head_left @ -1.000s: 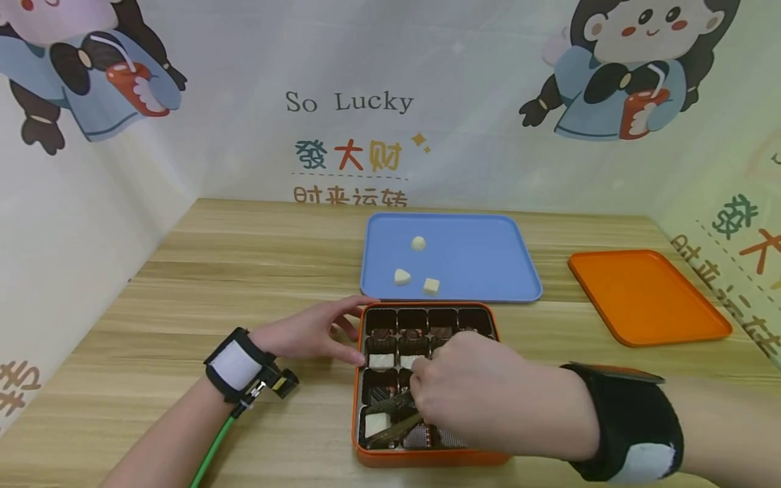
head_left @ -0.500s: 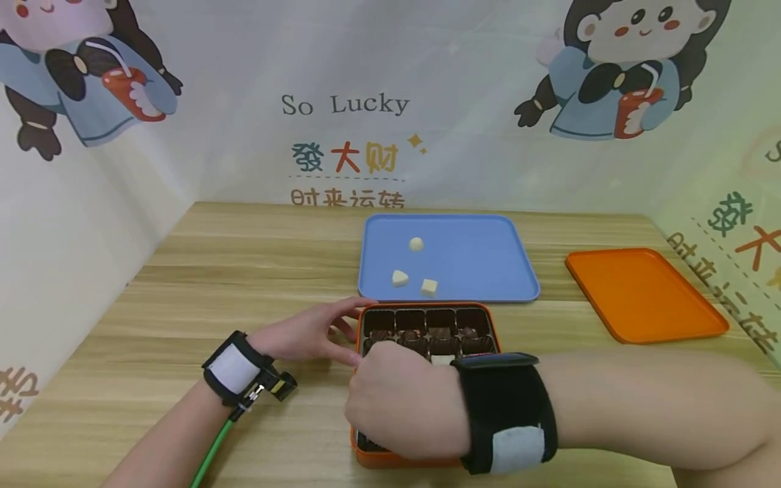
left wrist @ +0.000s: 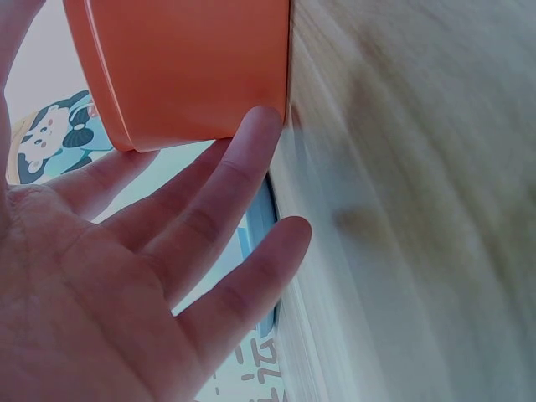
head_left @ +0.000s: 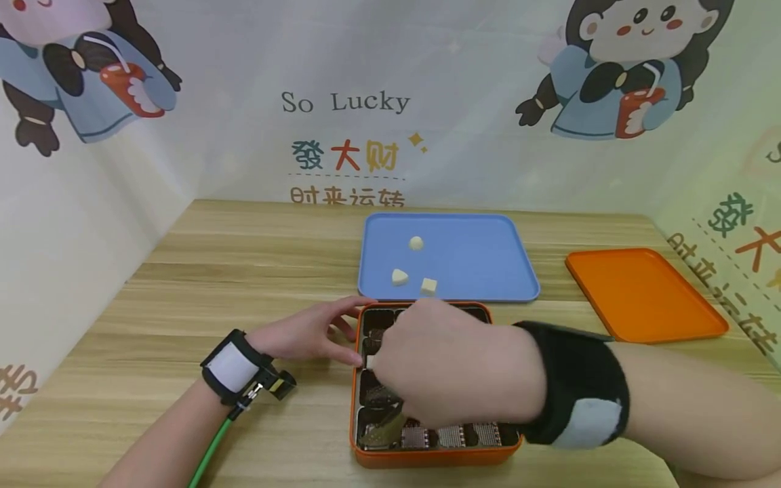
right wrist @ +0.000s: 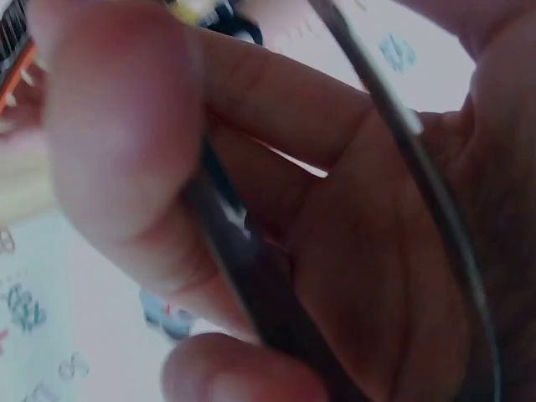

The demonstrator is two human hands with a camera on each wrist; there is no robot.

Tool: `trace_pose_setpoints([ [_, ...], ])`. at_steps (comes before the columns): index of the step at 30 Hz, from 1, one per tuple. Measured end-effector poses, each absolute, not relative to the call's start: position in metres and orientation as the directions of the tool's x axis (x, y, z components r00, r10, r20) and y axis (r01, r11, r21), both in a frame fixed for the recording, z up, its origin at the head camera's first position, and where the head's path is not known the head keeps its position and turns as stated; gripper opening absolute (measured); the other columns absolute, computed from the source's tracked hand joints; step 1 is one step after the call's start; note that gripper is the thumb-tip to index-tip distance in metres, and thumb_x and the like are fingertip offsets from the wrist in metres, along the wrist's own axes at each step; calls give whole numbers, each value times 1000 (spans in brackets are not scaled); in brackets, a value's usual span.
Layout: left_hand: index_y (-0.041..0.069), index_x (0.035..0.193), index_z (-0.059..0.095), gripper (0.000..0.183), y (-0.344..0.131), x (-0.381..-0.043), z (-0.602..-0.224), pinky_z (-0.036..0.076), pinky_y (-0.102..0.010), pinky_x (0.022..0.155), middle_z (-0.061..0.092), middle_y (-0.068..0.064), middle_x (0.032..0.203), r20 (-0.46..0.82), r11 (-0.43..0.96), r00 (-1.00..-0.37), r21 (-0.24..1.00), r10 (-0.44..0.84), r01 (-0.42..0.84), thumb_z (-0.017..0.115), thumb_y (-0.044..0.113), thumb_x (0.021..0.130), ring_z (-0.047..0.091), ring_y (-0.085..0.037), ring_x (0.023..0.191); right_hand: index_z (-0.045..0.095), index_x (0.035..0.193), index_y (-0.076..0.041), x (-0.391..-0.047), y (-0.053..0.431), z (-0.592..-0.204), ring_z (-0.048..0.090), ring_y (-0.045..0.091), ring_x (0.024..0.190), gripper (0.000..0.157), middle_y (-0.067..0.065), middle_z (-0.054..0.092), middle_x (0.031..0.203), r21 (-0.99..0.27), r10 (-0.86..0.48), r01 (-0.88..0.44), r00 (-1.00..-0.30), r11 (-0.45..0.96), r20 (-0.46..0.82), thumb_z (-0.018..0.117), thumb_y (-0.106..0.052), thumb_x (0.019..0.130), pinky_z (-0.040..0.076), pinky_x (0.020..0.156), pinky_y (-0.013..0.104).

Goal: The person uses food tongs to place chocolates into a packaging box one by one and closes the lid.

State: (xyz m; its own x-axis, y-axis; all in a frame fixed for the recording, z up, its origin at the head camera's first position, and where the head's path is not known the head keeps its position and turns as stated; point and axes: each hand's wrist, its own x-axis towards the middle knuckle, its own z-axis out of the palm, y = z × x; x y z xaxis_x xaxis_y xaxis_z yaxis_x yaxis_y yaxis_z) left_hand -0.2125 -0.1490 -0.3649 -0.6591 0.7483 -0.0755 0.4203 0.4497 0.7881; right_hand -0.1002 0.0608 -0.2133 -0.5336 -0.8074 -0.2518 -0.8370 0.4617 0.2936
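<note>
An orange tin (head_left: 433,459) holds a dark compartment tray of chocolates, near the table's front middle. My left hand (head_left: 308,333) lies along its left side, fingers spread and fairly straight, fingertips touching the orange wall (left wrist: 193,67) in the left wrist view. Above the tin, my right hand (head_left: 457,366) grips metal tongs (right wrist: 260,293) with curled fingers. The tongs' ends point down into the front-left compartments; whether they hold anything is hidden. Ribbed dark chocolates (head_left: 451,436) show along the front row, while my right hand covers most of the middle rows.
Behind the tin lies a blue tray (head_left: 482,257) with three small pieces: a round white one (head_left: 416,243), a rounded triangular white one (head_left: 399,277) and a square white one (head_left: 429,286). An orange tray (head_left: 649,295) lies to the right. Printed cloth walls enclose the table.
My right hand moved left and low over the tin, then back up and right, uncovering the front row. The white piece seen front left earlier is out of sight. My left hand stayed put.
</note>
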Motion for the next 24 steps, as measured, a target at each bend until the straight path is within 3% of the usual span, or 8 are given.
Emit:
trace_pose_setpoints([
  [6, 26, 141, 29, 82, -150, -214, -366, 43, -34, 83, 41, -8, 131, -65, 439, -653, 790, 755, 428, 72, 39, 73, 53, -14, 99, 59, 85, -21, -118, 111, -196, 43, 3, 54, 24, -15, 47, 66, 70, -749, -761, -648, 645, -138, 62, -44, 81, 37, 47, 25],
  [11, 27, 141, 27, 83, -151, -213, -366, 43, -33, 83, 39, -10, 133, -72, 444, -652, 787, 754, 428, 71, 40, 73, 52, -14, 101, 56, 103, -13, -141, 149, -208, 43, 4, 53, 34, -12, 51, 68, 31, -634, -634, -773, 772, -28, 57, -42, 86, 35, 44, 26],
  [17, 27, 141, 27, 83, -152, -212, -365, 44, -34, 82, 39, -9, 133, -70, 443, -657, 792, 751, 421, 72, 40, 73, 52, -15, 101, 55, 104, -6, -177, 169, -235, 39, 10, 46, 32, -7, 43, 57, 99, -560, -556, -828, 825, 24, 58, -34, 88, 29, 42, 28],
  [24, 28, 140, 29, 80, -151, -213, -365, 43, -34, 82, 40, -7, 132, -62, 449, -657, 778, 751, 440, 71, 41, 73, 50, -15, 101, 59, 86, -15, -217, 175, -259, 40, 12, 51, 15, -5, 47, 61, 96, -554, -558, -830, 824, -63, 61, -30, 86, 30, 48, 28],
])
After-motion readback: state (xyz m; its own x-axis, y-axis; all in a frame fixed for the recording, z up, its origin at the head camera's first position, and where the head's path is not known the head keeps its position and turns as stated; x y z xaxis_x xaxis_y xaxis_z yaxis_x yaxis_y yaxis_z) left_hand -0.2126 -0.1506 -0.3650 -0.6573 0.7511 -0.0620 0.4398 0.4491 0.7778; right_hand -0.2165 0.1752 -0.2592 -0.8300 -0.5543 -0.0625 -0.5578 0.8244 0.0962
